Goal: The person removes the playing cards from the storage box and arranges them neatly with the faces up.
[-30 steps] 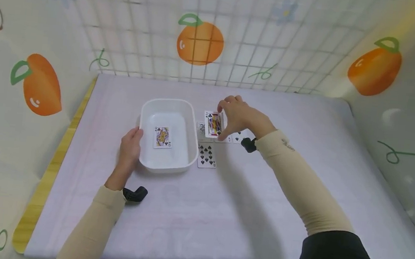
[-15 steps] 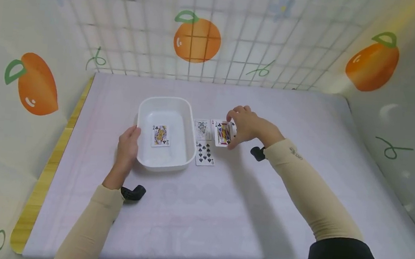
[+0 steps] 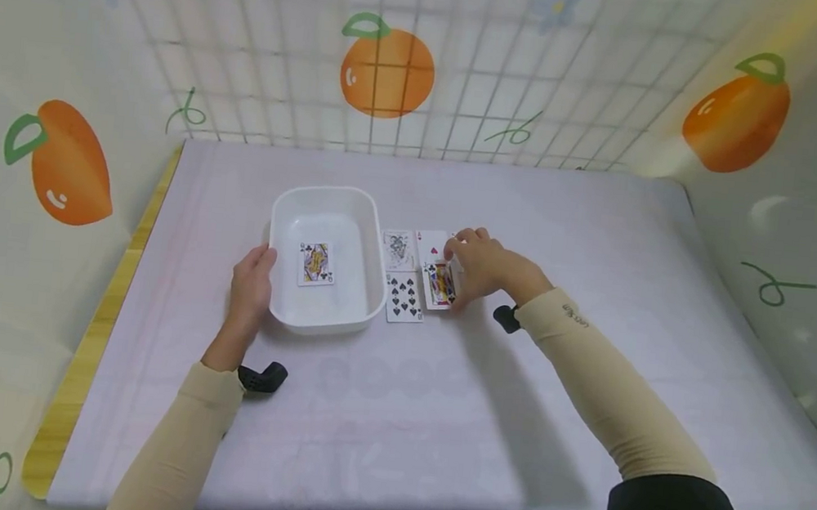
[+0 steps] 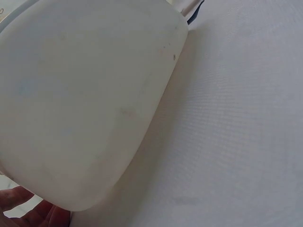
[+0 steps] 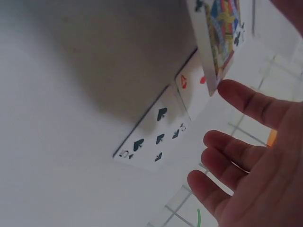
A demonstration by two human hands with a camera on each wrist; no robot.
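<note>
At the tub's left side, my left hand (image 3: 250,293) grips the rim of a white plastic tub (image 3: 327,218). Inside the tub lies a queen playing card (image 3: 317,264). My right hand (image 3: 484,266) pinches a stack of playing cards (image 3: 441,284) between thumb and fingers, a face card of clubs on top. In the right wrist view, the stack's white edge looks thick and the other fingers are spread. Beneath and beside it lie a joker (image 3: 398,250), a red-suited card (image 3: 429,245) and a ten of spades (image 3: 404,297). My right hand hides whatever lies farther right.
A pale cloth (image 3: 363,423) covers the table, with a yellow wooden strip (image 3: 82,380) along its left edge. Behind stands a white wire grid (image 3: 470,72) against an orange-printed curtain (image 3: 66,164). Each wrist carries a black device (image 3: 262,377).
My right hand has carried the card stack rightward, then toward me, uncovering the joker and part of the red-suited card. The left hand keeps its grip on the tub.
</note>
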